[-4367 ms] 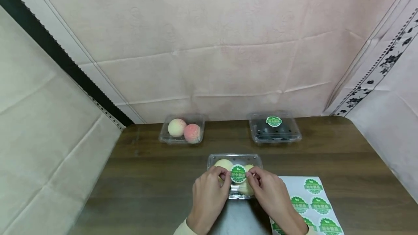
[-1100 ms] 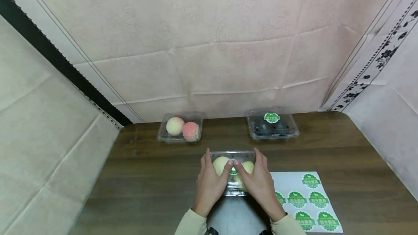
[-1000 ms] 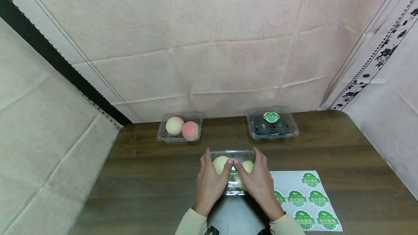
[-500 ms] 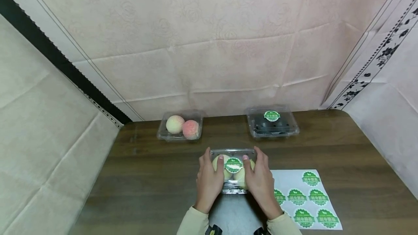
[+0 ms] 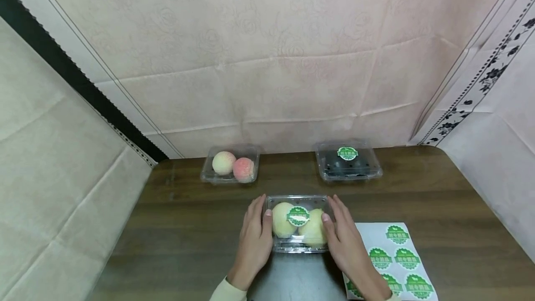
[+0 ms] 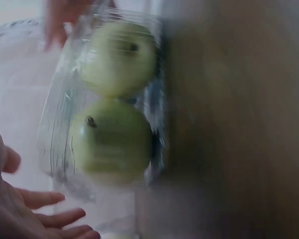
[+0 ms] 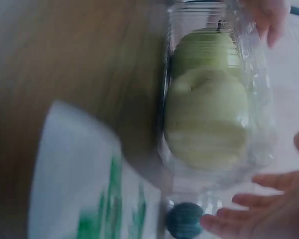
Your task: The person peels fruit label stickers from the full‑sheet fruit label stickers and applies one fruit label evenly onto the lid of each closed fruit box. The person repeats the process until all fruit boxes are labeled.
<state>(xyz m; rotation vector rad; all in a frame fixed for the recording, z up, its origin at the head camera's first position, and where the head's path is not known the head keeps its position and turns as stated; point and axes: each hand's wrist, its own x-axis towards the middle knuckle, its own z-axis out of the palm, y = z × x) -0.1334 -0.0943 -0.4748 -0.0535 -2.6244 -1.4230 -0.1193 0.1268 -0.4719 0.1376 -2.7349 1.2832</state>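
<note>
A clear plastic clamshell box point(image 5: 292, 248) lies closed on the wooden table, with pale green round fruits point(image 5: 284, 222) inside. On its lid sits a round green-and-white sticker point(image 5: 298, 216). My left hand point(image 5: 256, 240) is at the box's left end and my right hand point(image 5: 347, 243) at its right end, both with fingers extended. In the left wrist view the fingers of the left hand point(image 6: 45, 214) are spread beside the box, a gap showing between. The right wrist view shows the right hand point(image 7: 264, 209) likewise apart from the box, fingers loose.
A white sheet of green stickers point(image 5: 376, 233) lies at the right, partly under the right forearm. At the back left stands a clear box point(image 5: 209, 176) with peach-like fruits point(image 5: 224, 163). A stickered clear box point(image 5: 372, 171) with dark contents stands back right. Cloth walls surround the table.
Both hands pinched the sticker over the lid, then pressed it with the thumbs. Since then the thumbs have lifted from it and the hands have spread outward to the box's ends.
</note>
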